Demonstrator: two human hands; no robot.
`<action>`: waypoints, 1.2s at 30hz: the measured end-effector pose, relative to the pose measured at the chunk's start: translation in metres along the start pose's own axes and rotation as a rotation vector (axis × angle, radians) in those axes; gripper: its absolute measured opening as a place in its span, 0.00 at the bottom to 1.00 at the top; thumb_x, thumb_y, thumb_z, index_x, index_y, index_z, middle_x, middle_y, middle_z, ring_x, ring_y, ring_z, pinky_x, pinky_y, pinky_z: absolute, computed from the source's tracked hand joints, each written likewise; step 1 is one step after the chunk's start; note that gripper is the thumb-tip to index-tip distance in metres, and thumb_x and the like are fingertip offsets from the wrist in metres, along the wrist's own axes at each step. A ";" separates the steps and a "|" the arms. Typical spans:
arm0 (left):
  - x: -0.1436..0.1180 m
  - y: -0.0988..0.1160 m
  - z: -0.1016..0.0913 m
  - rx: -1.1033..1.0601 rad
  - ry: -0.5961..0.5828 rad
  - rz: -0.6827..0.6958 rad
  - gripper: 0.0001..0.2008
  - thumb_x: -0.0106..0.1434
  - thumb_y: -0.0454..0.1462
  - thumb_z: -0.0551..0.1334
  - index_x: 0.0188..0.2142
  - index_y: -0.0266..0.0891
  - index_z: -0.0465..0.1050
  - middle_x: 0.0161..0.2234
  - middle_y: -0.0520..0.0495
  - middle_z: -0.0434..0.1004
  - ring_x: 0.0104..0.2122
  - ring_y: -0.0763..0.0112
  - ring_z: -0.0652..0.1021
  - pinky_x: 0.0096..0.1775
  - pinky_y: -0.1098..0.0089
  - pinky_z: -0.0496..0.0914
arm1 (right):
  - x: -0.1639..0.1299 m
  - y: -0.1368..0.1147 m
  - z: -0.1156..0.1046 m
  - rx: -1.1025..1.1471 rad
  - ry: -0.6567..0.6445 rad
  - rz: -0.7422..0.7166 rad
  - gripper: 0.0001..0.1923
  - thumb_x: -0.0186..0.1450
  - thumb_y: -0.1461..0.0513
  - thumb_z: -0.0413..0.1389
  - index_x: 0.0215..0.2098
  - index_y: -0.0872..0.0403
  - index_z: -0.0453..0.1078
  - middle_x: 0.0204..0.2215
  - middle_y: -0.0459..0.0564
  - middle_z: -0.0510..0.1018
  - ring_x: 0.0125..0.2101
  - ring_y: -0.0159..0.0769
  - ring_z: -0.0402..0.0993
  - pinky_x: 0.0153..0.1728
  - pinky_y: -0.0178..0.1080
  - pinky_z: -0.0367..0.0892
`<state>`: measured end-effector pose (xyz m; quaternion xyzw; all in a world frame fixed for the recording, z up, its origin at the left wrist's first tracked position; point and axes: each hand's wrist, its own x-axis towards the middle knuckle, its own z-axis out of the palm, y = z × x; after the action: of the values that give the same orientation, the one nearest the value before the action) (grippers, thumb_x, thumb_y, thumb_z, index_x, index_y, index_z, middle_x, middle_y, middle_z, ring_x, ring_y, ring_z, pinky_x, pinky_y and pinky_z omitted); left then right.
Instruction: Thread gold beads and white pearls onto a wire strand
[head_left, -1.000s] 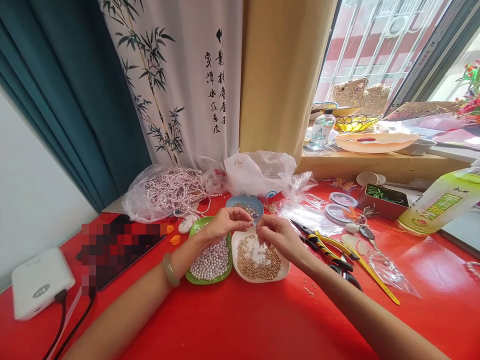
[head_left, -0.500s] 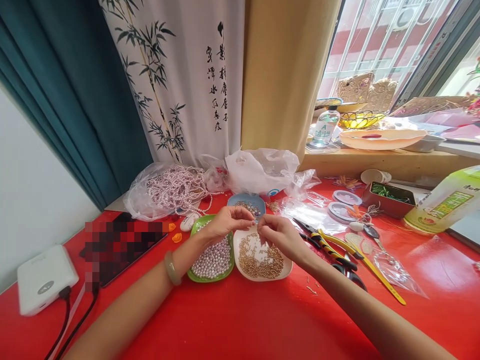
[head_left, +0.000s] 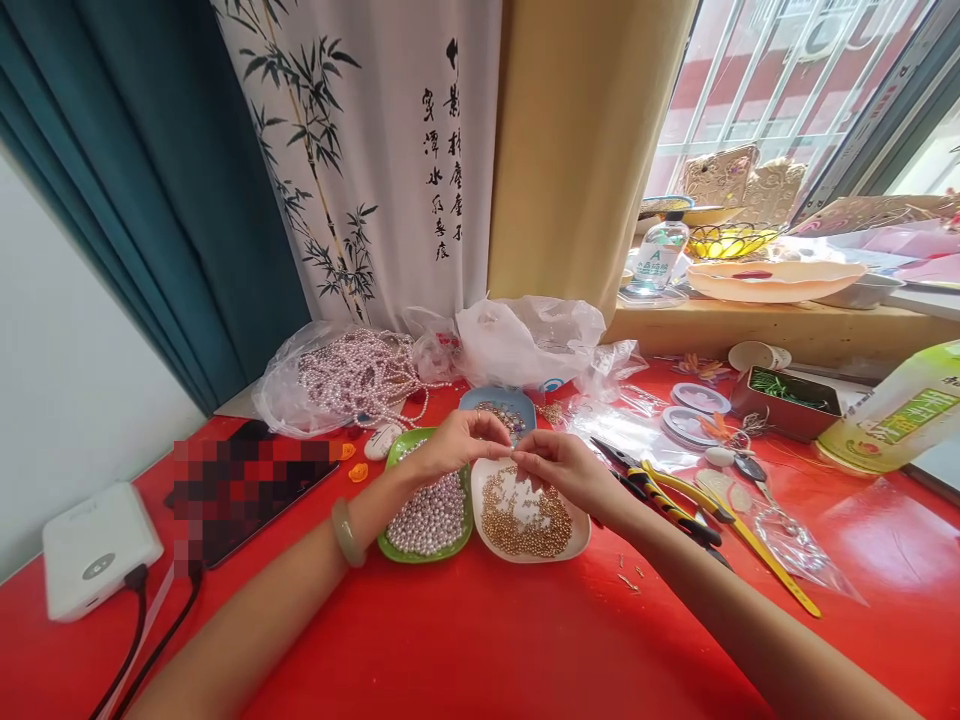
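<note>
My left hand (head_left: 466, 440) and my right hand (head_left: 551, 462) meet fingertip to fingertip above the dishes. Both are pinched closed; whatever lies between the fingers is too small to make out. Below my right hand is a white dish (head_left: 582, 538) of small gold beads (head_left: 529, 535). A green dish (head_left: 466, 530) of pale pearl beads (head_left: 427, 520) sits under my left wrist, which wears a jade-coloured bangle (head_left: 347, 533). Behind the hands stands a blue dish (head_left: 480, 398) with small metallic pieces in it.
To the right lie yellow-and-black pliers (head_left: 667, 495), yellow tweezers (head_left: 780, 565) and clear plastic bags. A bag of pearl strands (head_left: 352, 375) and a white plastic bag (head_left: 529, 340) lie at the back. On the left are a phone (head_left: 270, 515) and a white box with cables (head_left: 101, 550).
My right fingers have straightened a little and come against the left fingertips. The whole view has shifted slightly; the dishes and tools stay in place.
</note>
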<state>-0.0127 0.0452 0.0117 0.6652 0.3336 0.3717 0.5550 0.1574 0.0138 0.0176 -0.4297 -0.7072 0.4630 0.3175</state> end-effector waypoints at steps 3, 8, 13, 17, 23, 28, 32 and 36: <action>-0.001 0.001 0.000 0.112 0.017 0.022 0.06 0.46 0.36 0.62 0.25 0.35 0.72 0.24 0.49 0.71 0.26 0.75 0.69 0.30 0.73 0.62 | 0.002 0.004 -0.002 0.053 -0.022 0.014 0.10 0.56 0.57 0.51 0.27 0.56 0.64 0.20 0.44 0.70 0.18 0.26 0.64 0.21 0.31 0.60; -0.003 0.006 0.004 0.252 0.079 0.096 0.06 0.48 0.37 0.61 0.24 0.36 0.72 0.25 0.49 0.72 0.28 0.72 0.70 0.32 0.72 0.63 | 0.002 0.001 -0.003 0.064 0.003 0.058 0.11 0.56 0.56 0.51 0.28 0.56 0.66 0.19 0.44 0.69 0.17 0.25 0.62 0.20 0.31 0.57; 0.000 0.008 -0.004 0.067 0.257 0.113 0.07 0.50 0.39 0.59 0.24 0.36 0.66 0.22 0.53 0.67 0.25 0.76 0.68 0.30 0.73 0.64 | 0.000 -0.005 -0.017 0.010 0.035 0.095 0.05 0.53 0.63 0.51 0.23 0.56 0.68 0.18 0.43 0.71 0.23 0.28 0.65 0.27 0.32 0.59; 0.003 0.006 -0.027 -0.106 0.486 0.131 0.09 0.49 0.40 0.61 0.25 0.37 0.63 0.23 0.54 0.67 0.26 0.77 0.69 0.31 0.75 0.65 | -0.002 -0.003 -0.039 -0.010 0.000 0.131 0.07 0.51 0.64 0.50 0.20 0.57 0.68 0.18 0.43 0.72 0.24 0.29 0.66 0.29 0.33 0.59; 0.007 -0.004 -0.042 -0.173 0.519 0.024 0.11 0.46 0.40 0.62 0.25 0.37 0.63 0.22 0.54 0.69 0.24 0.77 0.70 0.30 0.74 0.65 | -0.001 0.009 -0.051 0.146 -0.003 0.210 0.07 0.51 0.64 0.50 0.19 0.57 0.69 0.22 0.46 0.74 0.27 0.29 0.68 0.31 0.31 0.60; 0.008 -0.007 -0.041 -0.201 0.518 0.030 0.11 0.45 0.41 0.63 0.25 0.37 0.64 0.22 0.54 0.68 0.25 0.77 0.71 0.31 0.74 0.66 | 0.001 0.020 -0.049 0.319 -0.042 0.340 0.07 0.52 0.63 0.49 0.22 0.57 0.67 0.20 0.46 0.74 0.21 0.27 0.69 0.25 0.30 0.63; 0.008 -0.007 -0.044 -0.212 0.549 0.015 0.11 0.44 0.41 0.64 0.25 0.37 0.66 0.22 0.54 0.68 0.24 0.78 0.70 0.29 0.75 0.65 | -0.001 0.020 -0.050 0.296 -0.031 0.333 0.07 0.53 0.62 0.50 0.24 0.58 0.67 0.21 0.46 0.74 0.20 0.25 0.68 0.22 0.28 0.62; 0.007 -0.007 -0.044 -0.204 0.576 -0.010 0.12 0.43 0.41 0.64 0.25 0.37 0.68 0.22 0.54 0.69 0.23 0.79 0.70 0.28 0.76 0.64 | -0.003 0.016 -0.049 0.253 -0.033 0.315 0.08 0.54 0.60 0.52 0.25 0.58 0.69 0.22 0.48 0.74 0.23 0.26 0.69 0.26 0.29 0.63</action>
<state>-0.0472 0.0733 0.0107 0.4717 0.4417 0.5736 0.5034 0.2052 0.0329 0.0211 -0.4839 -0.5727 0.5991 0.2810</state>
